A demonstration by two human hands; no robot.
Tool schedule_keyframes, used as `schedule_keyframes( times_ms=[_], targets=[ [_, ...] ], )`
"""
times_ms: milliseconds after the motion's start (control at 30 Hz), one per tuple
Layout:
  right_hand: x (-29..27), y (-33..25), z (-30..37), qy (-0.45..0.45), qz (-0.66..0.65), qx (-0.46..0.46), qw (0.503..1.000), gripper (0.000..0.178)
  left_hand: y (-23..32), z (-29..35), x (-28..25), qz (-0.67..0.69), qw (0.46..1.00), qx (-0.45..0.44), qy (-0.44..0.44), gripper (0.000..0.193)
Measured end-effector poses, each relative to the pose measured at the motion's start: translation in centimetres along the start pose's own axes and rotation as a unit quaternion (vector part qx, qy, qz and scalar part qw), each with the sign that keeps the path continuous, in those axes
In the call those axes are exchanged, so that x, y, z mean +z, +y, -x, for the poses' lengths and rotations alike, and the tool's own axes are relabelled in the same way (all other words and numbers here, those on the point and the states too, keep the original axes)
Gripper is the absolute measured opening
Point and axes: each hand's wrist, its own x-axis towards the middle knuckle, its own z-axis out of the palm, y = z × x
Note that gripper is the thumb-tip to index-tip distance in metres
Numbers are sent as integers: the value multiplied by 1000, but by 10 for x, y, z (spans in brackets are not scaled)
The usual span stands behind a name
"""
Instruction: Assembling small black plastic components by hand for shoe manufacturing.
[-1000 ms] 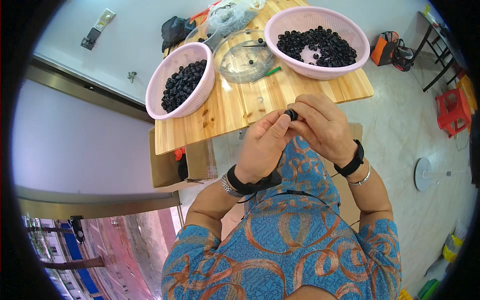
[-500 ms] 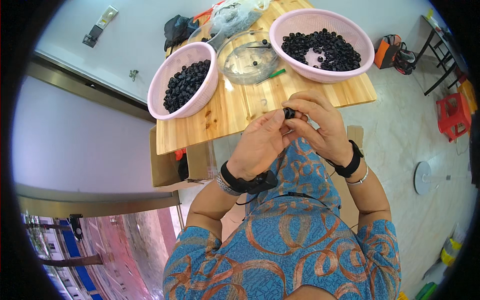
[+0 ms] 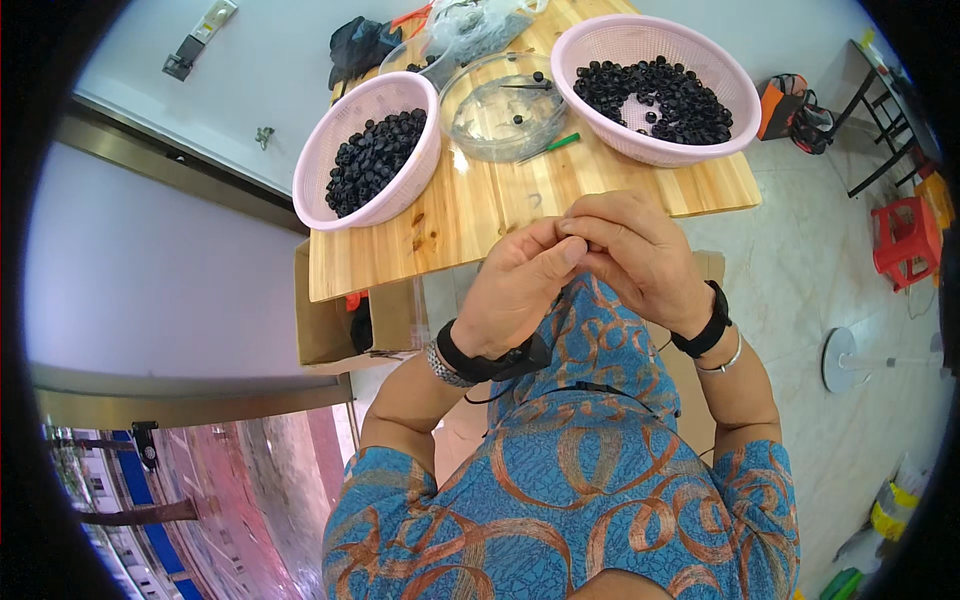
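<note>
My left hand (image 3: pixel 522 283) and my right hand (image 3: pixel 645 262) meet just off the table's near edge, fingertips pressed together. Pinched between them is a small round black part (image 3: pixel 590 245), of which only a dark sliver shows; the fingers cover the rest. Both hands grip it. Beyond them, at the far right of the table, sits a pink plastic basket (image 3: pixel 735 125) with many loose small black ring-like parts. A second pink basket (image 3: pixel 312 195), on the left, is heaped with similar black pieces.
Between the baskets on the wooden table (image 3: pixel 480 220) stands a clear round tray (image 3: pixel 487 145) with a few black pieces and tweezers (image 3: pixel 525 86). Beside it lies a green-handled tool (image 3: pixel 563 142). Clear bags (image 3: pixel 480 25) are behind. A cardboard box (image 3: pixel 320 340) is below; a red stool (image 3: pixel 905 243) stands right.
My fingers have closed further around the black part, which showed plainly before and is now nearly covered. Both hands stay close together; the view has shifted slightly.
</note>
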Motion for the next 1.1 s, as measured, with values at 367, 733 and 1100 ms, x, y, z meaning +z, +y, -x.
schedule_keyframes(
  times_ms=[367,733,1100],
  targets=[
    [11,1,6,43,-233,167,957,24,7,-1,-7,27,1000,-4,-1,30],
    [30,12,-4,44,-342,212,914,27,23,-1,-13,59,998,2,35,27],
    [31,34,4,-14,-268,315,911,28,190,8,-99,-600,761,149,196,34]
  ],
)
